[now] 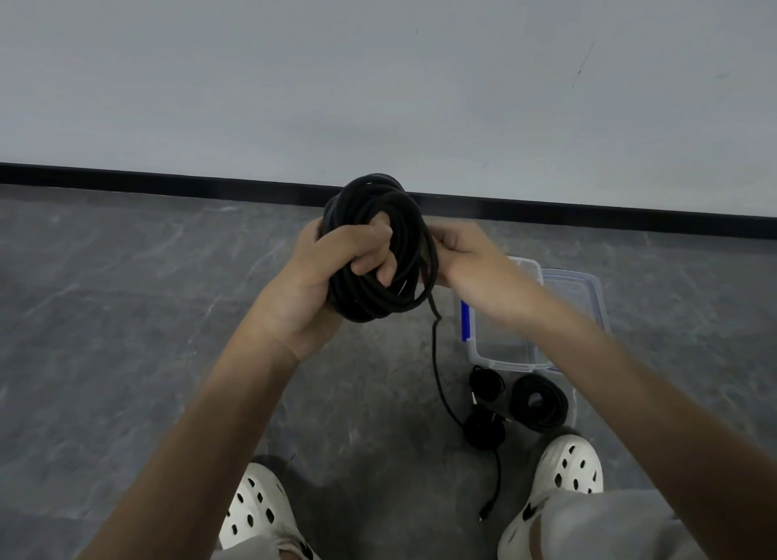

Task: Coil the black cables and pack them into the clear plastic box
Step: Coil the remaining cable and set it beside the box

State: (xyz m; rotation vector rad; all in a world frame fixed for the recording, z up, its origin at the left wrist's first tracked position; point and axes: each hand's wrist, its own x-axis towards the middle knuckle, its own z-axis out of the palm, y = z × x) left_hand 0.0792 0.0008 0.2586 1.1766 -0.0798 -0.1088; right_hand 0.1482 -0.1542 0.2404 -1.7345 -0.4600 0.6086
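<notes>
The left hand [332, 273] is clamped on the coil [370, 197]: the fingers are passed through its centre and curled round the bundled turns. The right hand [466, 256] is closed on the coil's right edge, where the outermost turn appears to be pinched; its fingertips are partly hidden behind the cable. The coil is held in the air between the hands, with its ring roughly upright.

From the coil's lower right a tail [435, 362] hangs to the floor [126, 307]. It runs toward the near side and ends in a plug [483, 515] between the two white clogs. This length is judged to be not yet wound, so coiling is taken as the step in hand.

The box [513, 366] stands open on the floor, below and to the right of the coil and partly under the right forearm. Its long axis runs roughly near to far. The right hand is the nearer one to it. A blue latch [464, 319] is seen on its left wall, and the lid [588, 290] lies just to its right. No cable is seen in the visible part of the box.

Three wound bundles lie on the floor just near of the box: a large bundle [539, 401], a far small bundle [487, 385] and a near small bundle [483, 431]. The tail passes beside or under the near small bundle; which cannot be told. A snag there is judged possible when the tail is drawn up.
</notes>
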